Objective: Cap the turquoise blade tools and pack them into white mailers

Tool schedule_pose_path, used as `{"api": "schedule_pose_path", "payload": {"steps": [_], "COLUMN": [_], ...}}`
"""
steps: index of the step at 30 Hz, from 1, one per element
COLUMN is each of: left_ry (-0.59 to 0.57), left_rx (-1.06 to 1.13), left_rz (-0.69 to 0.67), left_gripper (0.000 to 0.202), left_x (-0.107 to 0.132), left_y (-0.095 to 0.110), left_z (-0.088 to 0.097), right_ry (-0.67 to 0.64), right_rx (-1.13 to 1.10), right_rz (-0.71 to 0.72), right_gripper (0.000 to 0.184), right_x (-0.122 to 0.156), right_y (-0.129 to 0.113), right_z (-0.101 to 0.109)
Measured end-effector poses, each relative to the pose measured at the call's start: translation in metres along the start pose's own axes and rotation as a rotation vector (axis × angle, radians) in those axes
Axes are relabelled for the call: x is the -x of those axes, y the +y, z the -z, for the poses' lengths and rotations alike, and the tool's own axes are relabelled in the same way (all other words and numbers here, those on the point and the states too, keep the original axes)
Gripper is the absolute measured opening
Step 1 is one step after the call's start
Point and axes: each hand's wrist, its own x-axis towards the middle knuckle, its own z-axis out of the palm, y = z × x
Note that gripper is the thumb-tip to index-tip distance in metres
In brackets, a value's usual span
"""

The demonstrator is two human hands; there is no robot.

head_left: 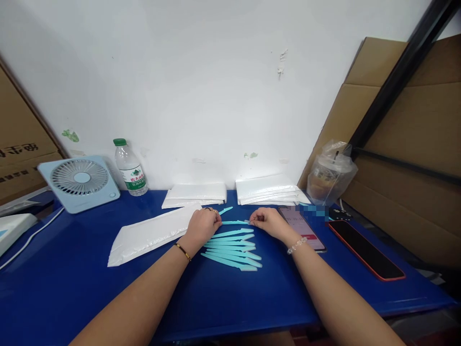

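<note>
My left hand (202,224) and my right hand (265,222) rest on the blue table (230,298), fingers curled. Between them they pinch the two ends of one light-blue razor-like stick (235,222), held level. Just below it lies a row of several more light-blue sticks (232,249), side by side. Another blue stick (225,210) pokes out behind my left hand. A white padded mailer (151,235) lies flat to the left of my left hand.
Two stacks of white mailers (196,193) (268,189) sit by the wall. Two phones (302,227) (365,250) lie on the right, a bagged drink cup (329,178) behind them. A small fan (79,181) and water bottle (130,168) stand at the left. Cardboard leans on both sides.
</note>
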Motion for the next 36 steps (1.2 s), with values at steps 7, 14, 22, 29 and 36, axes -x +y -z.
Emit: {"api": "schedule_pose_path", "payload": {"steps": [7,14,22,29,36], "left_ry": [-0.031,0.12,0.065,0.018,0.003], "left_rx": [0.041,-0.103,-0.021,0.022,0.014], "left_rz": [-0.049,0.104,0.079,0.0,-0.018], "left_gripper": [0.016,0.021,0.009,0.009,0.011], "left_x": [0.002,-0.001,-0.002,-0.003,-0.003], "left_y": [0.006,-0.01,-0.009,-0.005,-0.004], "left_z": [0.001,0.001,-0.002,0.0,0.0], "right_ry": [0.004,0.253,0.032,-0.033,-0.008], "right_rx": [-0.016,0.233,0.283,0.192,-0.204], "right_rz": [0.064,-0.094,-0.033,-0.033,-0.128], "right_gripper": [0.013,0.018,0.011,0.016,0.024], "right_x": [-0.001,-0.003,-0.002,0.0,-0.003], "right_y": [-0.001,0.016,0.02,0.017,0.012], "right_z": [0.001,0.021,0.022,0.021,0.008]}}
